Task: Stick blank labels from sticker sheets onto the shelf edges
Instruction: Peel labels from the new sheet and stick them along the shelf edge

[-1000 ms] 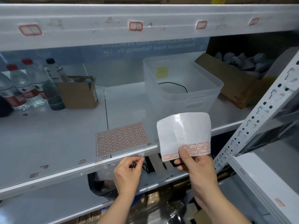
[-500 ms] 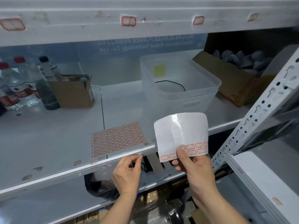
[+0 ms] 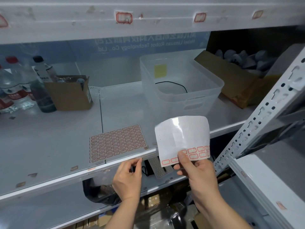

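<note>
White shelf edge (image 3: 115, 164): your left hand (image 3: 127, 178) pinches a label against it; press flat, keep level. Right hand (image 3: 196, 171) grips sticker sheet (image 3: 181, 138).

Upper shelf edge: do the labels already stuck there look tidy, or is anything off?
Not tidy. On the upper shelf edge, the label right of centre and the far-right label sit tilted, unlike the central label, and scuffed patches mark the paint between them.
</note>
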A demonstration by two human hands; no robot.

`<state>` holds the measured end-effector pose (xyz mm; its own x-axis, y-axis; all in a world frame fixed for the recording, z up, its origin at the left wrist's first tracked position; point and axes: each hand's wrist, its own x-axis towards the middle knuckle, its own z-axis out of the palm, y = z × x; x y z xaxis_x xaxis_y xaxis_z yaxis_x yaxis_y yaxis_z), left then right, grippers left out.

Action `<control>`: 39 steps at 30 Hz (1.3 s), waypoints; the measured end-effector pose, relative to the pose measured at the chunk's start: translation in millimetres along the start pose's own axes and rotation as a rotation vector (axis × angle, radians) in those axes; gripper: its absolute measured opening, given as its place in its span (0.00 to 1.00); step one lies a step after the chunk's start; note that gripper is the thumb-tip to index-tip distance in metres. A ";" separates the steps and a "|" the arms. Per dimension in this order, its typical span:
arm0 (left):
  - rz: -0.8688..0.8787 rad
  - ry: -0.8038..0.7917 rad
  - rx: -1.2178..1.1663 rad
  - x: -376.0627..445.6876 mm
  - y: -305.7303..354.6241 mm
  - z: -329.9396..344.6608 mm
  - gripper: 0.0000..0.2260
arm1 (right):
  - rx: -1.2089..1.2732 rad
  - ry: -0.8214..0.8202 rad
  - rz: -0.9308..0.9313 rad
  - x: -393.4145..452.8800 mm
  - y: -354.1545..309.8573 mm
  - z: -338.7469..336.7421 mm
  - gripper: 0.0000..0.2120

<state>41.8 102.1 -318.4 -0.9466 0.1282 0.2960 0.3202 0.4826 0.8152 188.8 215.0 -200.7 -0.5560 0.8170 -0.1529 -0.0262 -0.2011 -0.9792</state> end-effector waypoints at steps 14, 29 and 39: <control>0.043 -0.079 -0.115 -13.2 4.8 -14.5 0.09 | 0.074 0.000 -0.001 0.8 -0.3 -0.2 0.19; 0.587 -0.115 -0.260 -5.4 124.4 -74.3 0.10 | 0.198 -0.060 -0.110 -16.1 -19.3 23.1 0.10; 0.589 -0.105 -0.282 -1.2 134.1 -88.3 0.11 | 0.411 -0.139 -0.066 -31.7 -30.1 31.5 0.15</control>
<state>89.3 90.1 -165.5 -0.6040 0.3925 0.6937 0.7699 0.0623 0.6351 181.0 178.1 -162.1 -0.6478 0.7605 -0.0444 -0.3787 -0.3720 -0.8474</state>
